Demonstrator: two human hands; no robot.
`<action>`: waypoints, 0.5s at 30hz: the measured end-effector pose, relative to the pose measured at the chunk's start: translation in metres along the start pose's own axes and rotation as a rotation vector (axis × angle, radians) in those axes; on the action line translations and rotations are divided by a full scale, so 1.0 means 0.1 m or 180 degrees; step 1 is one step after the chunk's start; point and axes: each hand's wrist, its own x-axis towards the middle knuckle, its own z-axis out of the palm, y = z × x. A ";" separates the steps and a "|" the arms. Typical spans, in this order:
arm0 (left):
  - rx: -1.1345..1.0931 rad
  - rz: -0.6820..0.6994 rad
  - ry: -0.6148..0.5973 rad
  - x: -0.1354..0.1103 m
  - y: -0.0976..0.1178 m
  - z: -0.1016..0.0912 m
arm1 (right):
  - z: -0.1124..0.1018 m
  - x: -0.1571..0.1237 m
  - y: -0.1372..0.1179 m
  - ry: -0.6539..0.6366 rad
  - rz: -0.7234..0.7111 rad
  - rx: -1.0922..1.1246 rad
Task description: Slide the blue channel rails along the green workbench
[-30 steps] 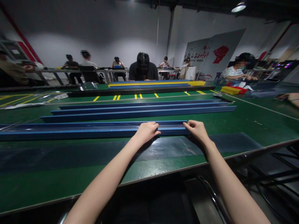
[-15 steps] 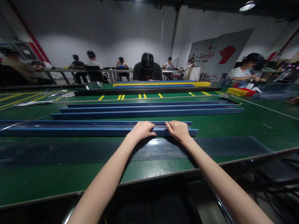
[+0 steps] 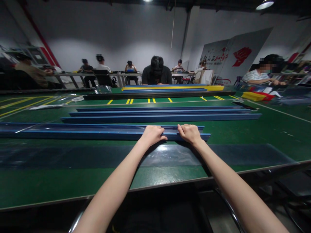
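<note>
A long blue channel strip (image 3: 97, 134) with raised edges lies across the green table (image 3: 73, 184), running off the left side of the view. Near its right end, my left hand (image 3: 153, 134) is closed over the strip, thumb along the near edge. A short gap to the right, my right hand (image 3: 190, 132) grips the same strip with curled fingers. Some of the fingertips are hidden behind the strip. Between my arms and the strip lies a flat clear plastic sheet (image 3: 230, 153) that reflects the lamp light.
Farther back lie more blue strips (image 3: 160, 117), a black strip (image 3: 155, 94) and a yellow strip (image 3: 213, 87). A red and yellow tray (image 3: 255, 96) stands at the right. Across the table a person (image 3: 156, 71) bends forward; other people sit behind.
The whole view has shifted slightly, so things sit a little farther right. Both hands keep their hold on the blue channel strip, with little visible movement along it.
</note>
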 end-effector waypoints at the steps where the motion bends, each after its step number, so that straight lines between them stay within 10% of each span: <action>1: 0.0008 -0.0002 0.0030 0.00 0.00 0.01 | 0.01 0.00 0.03 0.0033 -0.0039 0.0018; 15: 0.0040 0.0277 0.0192 -0.01 0.01 0.09 | 0.11 -0.12 0.43 0.0920 0.0608 -0.0094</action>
